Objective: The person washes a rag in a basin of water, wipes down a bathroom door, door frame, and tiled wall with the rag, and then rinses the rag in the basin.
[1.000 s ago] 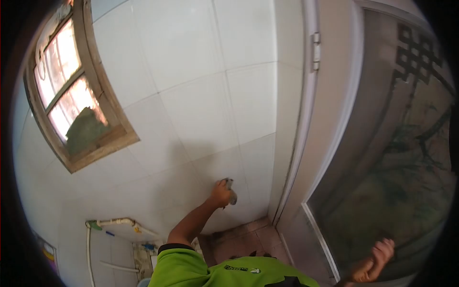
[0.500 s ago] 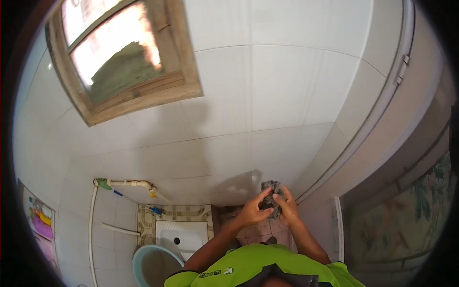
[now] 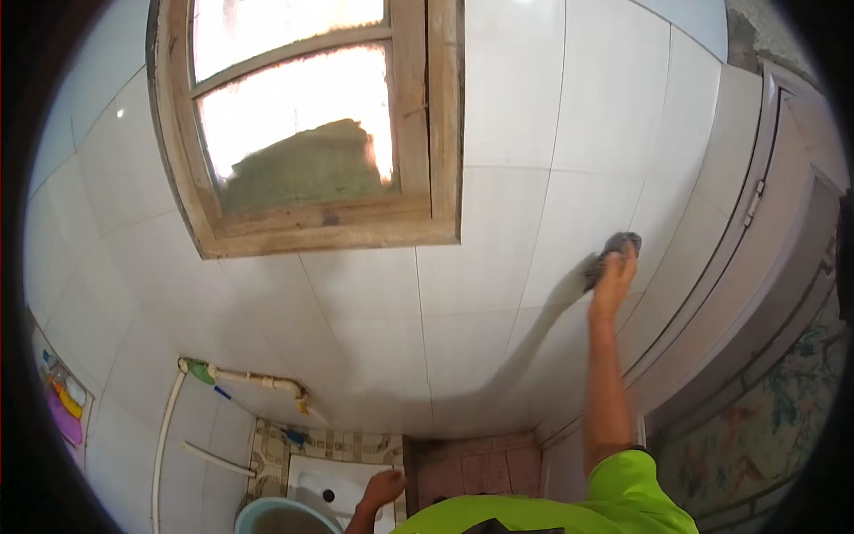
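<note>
A crumpled grey cloth (image 3: 629, 240) lies against the white tiled wall (image 3: 498, 214), to the right of the window. My right hand (image 3: 611, 287) is closed on it at the end of a raised, outstretched arm, and cloth shows on both sides of the fingers. Low down, my left hand (image 3: 384, 489) hangs over the edge of the white squat toilet (image 3: 347, 481). Its fingers are curled in, and I see nothing in them.
A wooden-framed window (image 3: 329, 233) is at the upper left. Pipes with a tap (image 3: 285, 384) run along the lower left wall. A light blue tub (image 3: 283, 509) stands by the toilet. At the right is a door (image 3: 756, 285). Bottles fill a niche (image 3: 67, 405).
Both hands were together on the cloth in front of my body. Now my right hand has carried it up to the wall, and my left hand has let go and dropped. The view has shifted.
</note>
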The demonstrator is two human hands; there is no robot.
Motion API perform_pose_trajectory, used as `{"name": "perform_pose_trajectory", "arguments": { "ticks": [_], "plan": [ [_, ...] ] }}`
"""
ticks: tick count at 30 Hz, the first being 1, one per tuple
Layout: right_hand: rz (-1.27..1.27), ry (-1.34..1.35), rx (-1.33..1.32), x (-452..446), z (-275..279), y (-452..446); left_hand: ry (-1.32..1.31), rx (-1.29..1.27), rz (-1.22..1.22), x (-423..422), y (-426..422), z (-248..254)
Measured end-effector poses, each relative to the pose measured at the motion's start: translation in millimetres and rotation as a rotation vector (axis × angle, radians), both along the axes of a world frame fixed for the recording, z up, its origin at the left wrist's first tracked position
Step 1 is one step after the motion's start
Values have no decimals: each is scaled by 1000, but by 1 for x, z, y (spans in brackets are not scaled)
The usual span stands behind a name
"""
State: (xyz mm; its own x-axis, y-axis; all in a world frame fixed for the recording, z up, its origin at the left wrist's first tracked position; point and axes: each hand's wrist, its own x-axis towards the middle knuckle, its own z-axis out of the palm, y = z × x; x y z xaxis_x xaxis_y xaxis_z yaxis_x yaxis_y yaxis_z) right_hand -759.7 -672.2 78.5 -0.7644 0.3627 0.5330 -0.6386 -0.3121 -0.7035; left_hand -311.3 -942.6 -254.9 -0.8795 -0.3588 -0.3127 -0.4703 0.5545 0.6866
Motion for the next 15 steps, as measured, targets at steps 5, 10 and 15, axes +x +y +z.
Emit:
{"name": "perform_pose_trajectory", "arguments": {
  "ticks": [5, 10, 15],
  "plan": [
    [-606, 202, 603, 47, 13, -105, 22, 18, -5, 5, -15, -65],
    [-411, 701, 884, 95, 58, -145, -33, -44, -139, -25, -32, -89],
    [-446, 947, 914, 72, 113, -149, -45, -84, -154, -31, -43, -115]
  ]
}}
